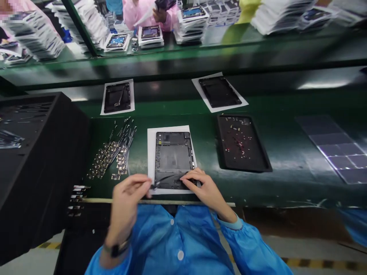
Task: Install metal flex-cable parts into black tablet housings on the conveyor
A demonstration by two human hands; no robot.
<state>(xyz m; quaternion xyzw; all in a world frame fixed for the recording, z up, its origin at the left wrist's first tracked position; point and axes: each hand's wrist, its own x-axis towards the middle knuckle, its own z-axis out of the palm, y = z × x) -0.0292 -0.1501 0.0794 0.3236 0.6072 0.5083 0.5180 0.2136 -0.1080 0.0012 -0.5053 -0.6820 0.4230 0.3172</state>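
Bench surface, dark green, runs across the view, with a black cabinet at its left end. Right of centre lies a black tray dotted with small parts. At the near edge a white sheet carries a dark tablet frame. Left of the sheet lies a fan of small cable strips. Two more frames on sheets sit further back. The left hand pinches a thin black strip at the frame's lower left corner, fingers closed on it. The right hand presses curled fingers onto the frame's lower edge, gripping nothing that shows.
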